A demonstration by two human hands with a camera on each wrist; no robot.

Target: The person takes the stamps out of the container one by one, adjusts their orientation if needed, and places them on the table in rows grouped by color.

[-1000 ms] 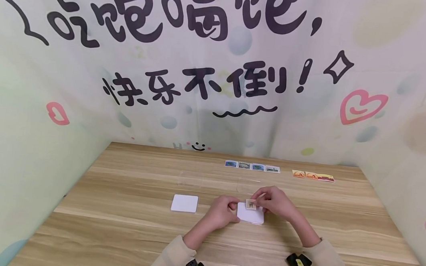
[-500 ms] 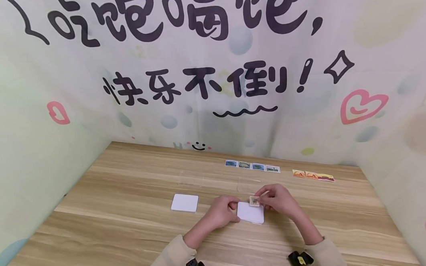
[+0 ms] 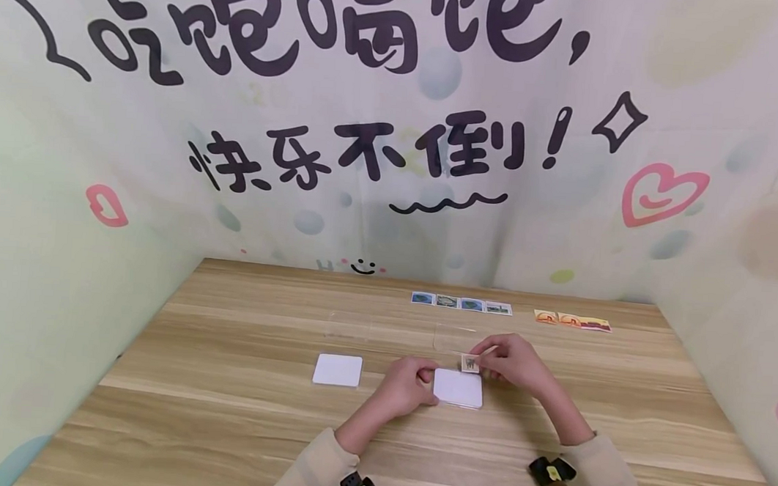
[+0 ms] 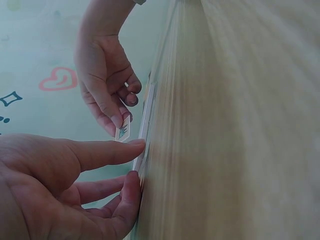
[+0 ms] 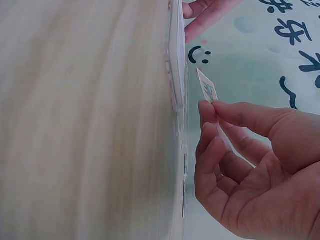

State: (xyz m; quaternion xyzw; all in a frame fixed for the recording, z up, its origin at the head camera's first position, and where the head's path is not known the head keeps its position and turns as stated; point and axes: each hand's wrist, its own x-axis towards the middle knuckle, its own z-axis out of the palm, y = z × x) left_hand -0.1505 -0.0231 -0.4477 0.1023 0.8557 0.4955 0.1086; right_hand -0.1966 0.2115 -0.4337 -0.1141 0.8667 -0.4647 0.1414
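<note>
Between the thumb and fingertips of my right hand is a small postage stamp, plainly seen in the right wrist view as a white-edged stamp with a dark picture. It is lifted above the far right corner of a stack of white cards. At the stack's left edge, my left hand grips it with thumb and fingers. In the left wrist view, the fingertips of the left hand meet the thin edge of the stack, while my right hand holds the stamp just beyond.
A second white card stack lies to the left. Behind are two clear plastic pieces, one at left and another clear piece at right. A row of blue-green stamps and a row of orange-yellow stamps lie near the back wall.
My right hand has shifted the stamp rightward and away from me, from over the white cards to past their far right corner. The left hand has stayed in place.
</note>
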